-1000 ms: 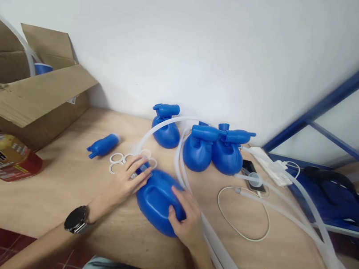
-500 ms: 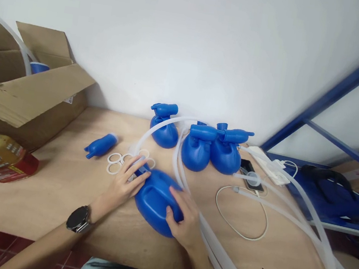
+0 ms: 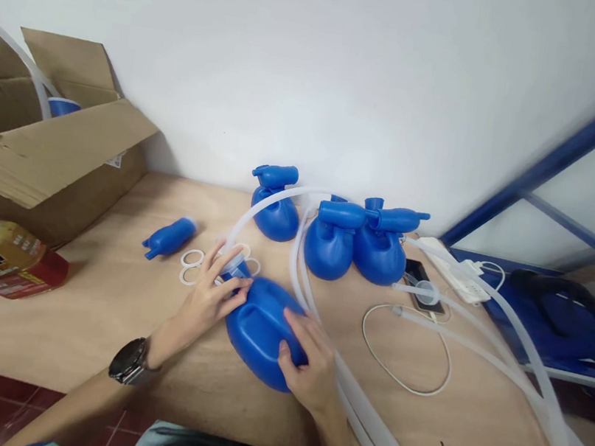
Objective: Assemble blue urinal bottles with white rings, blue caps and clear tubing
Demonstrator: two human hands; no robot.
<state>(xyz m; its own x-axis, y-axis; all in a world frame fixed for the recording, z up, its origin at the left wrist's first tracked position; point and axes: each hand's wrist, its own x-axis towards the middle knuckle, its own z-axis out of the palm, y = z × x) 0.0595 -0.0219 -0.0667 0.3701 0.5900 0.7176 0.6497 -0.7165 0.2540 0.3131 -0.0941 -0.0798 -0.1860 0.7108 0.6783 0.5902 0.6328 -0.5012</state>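
Note:
A blue plastic bottle (image 3: 262, 329) with a moulded handle lies on its side on the table in front of me. My right hand (image 3: 307, 362) grips its right end, thumb and fingers over the body. At the neck, my left hand (image 3: 216, 291) has its thumb and fingers around the opening, where a clear cap (image 3: 235, 264) with a white tube (image 3: 261, 209) shows partly. The fingers hide some of that joint. White rings (image 3: 192, 259) lie just beyond the left hand, and a loose blue spout piece (image 3: 169, 237) lies farther left.
Several blue bottles (image 3: 328, 250) stand near the wall. Long clear tubes (image 3: 377, 436) run across the right side. A phone (image 3: 423, 283), its cable and a power strip (image 3: 452, 270) lie there too. An open carton (image 3: 58, 176) and a drink bottle (image 3: 7, 258) stand at left.
My left hand's fingers have shifted around the neck, and more of the clear cap shows. My right hand keeps its grip. The view has moved slightly.

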